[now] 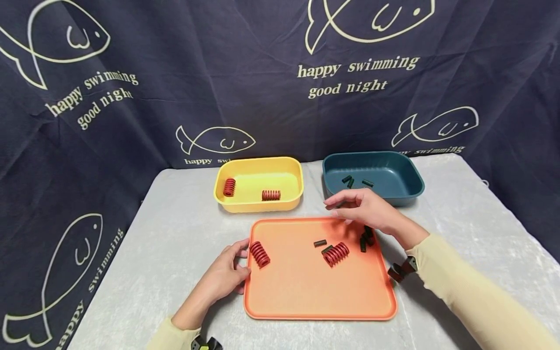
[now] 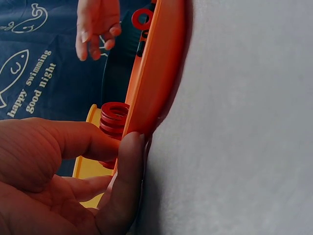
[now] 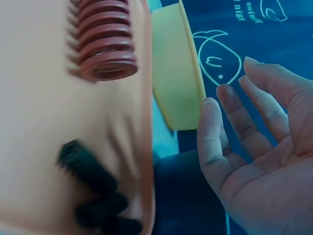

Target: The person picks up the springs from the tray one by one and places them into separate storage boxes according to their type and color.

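Observation:
An orange tray (image 1: 306,296) lies on the table with red coil springs and small black springs on it. At its left edge my left hand (image 1: 225,270) grips the rim between thumb and fingers, close to a red spring (image 1: 260,254). Another red spring (image 1: 336,253) lies right of the middle, against a small black spring (image 1: 326,250). Over the tray's far right part hovers my right hand (image 1: 365,209), holding nothing, its fingers loosely spread in the right wrist view. Black springs (image 3: 88,166) lie in a cluster at the tray's right side, partly hidden by that hand in the head view.
Behind the tray, a yellow bin (image 1: 259,206) at left holds two red springs (image 1: 271,195). A dark blue bin (image 1: 402,194) at right holds several small black springs (image 1: 367,183). A dark fish-print cloth (image 1: 245,97) hangs behind the table.

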The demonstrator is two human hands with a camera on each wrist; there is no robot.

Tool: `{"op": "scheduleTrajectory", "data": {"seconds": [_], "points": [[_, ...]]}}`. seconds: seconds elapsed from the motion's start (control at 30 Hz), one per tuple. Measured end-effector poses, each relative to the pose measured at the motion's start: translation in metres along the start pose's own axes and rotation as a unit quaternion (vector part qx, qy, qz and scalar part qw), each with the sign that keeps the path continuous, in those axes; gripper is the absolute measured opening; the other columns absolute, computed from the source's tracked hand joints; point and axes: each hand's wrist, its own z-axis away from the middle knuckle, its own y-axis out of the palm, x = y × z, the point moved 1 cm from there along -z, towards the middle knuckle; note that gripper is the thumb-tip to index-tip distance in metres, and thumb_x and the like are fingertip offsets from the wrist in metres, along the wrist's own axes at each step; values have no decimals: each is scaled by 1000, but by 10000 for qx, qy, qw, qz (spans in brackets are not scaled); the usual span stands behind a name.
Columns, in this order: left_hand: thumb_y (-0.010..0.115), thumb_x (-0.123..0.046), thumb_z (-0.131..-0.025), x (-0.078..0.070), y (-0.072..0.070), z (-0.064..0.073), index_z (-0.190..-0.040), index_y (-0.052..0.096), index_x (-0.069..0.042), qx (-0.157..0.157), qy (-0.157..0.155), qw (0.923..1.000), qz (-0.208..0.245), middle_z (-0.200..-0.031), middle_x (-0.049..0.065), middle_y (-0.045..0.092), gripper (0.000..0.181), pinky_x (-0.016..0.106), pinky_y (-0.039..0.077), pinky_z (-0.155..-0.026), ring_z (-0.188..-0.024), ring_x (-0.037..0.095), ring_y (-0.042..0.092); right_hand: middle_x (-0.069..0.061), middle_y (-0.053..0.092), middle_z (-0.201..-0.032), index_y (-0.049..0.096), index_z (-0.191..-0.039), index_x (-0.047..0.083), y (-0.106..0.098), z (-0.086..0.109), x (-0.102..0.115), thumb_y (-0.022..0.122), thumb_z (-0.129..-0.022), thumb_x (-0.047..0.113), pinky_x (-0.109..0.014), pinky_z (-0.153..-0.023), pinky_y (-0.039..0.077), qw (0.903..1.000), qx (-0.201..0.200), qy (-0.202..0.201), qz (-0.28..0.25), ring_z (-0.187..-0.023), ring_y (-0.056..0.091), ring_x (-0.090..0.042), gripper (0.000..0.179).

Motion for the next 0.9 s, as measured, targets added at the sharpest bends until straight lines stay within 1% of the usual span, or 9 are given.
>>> {"op": "scheduleTrajectory", "data": {"seconds": [0.1,0.17,0.3,0.37,0.5,0.6,0.73,0.9], "points": [[63,10,-84,0,0,0,-151,46,-3,-14,18,10000,-4,-122,15,48,70,40,60,-47,-73,22,56,-29,69,-114,71,-125,4,-2,7,-7,77,-93,13,-55,-67,63,9999,-17,119,-20,-84,68,-47,33],[63,11,-84,0,0,-1,-151,46,-3,-18,26,10000,3,-122,15,48,70,39,59,-47,-73,22,56,-31,68,-113,70,-126,1,-5,11,-11,76,-93,11,-56,-69,63,9998,-38,183,-102,-83,68,-48,35],[63,11,-84,1,0,-1,-151,46,-3,-19,29,10000,28,-122,15,48,70,39,59,-47,-73,22,56,-29,68,-118,68,-128,-2,-12,19,-19,77,-93,13,-50,-76,64,9997,-112,227,-52,-87,70,-44,39],[62,11,-84,1,0,-1,-151,46,-3,-21,28,10000,30,-122,15,48,71,39,59,-46,-72,22,56,-28,68,-117,67,-129,-2,-16,24,-24,77,-93,15,-47,-77,64,9995,-128,280,-45,-88,71,-42,41],[63,10,-84,1,0,-1,-151,46,-3,-18,49,10000,-15,-122,15,49,71,39,59,-46,-71,22,57,-25,71,-113,68,-129,-1,-24,33,-32,77,-93,18,-42,-73,64,9989,-230,401,81,-88,72,-36,41],[63,10,-84,1,0,-1,-151,46,-2,-9,69,10000,-40,-122,15,49,71,39,59,-46,-71,22,57,-22,73,-113,69,-128,1,-30,41,-38,77,-93,18,-40,-70,64,9983,-325,463,125,-87,71,-31,40],[63,10,-84,0,0,-1,-151,46,-2,6,66,10000,-43,-122,15,48,71,39,59,-47,-71,22,57,-19,72,-117,68,-129,0,-37,51,-46,77,-93,18,-40,-69,63,9974,-432,572,68,-85,70,-26,41],[64,10,-84,0,-1,0,-152,46,-3,8,74,9999,-68,-122,15,48,71,39,59,-47,-72,22,56,-14,73,-117,69,-129,0,-42,59,-56,78,-93,17,-40,-67,63,9964,-571,627,94,-87,70,-20,41]]}}
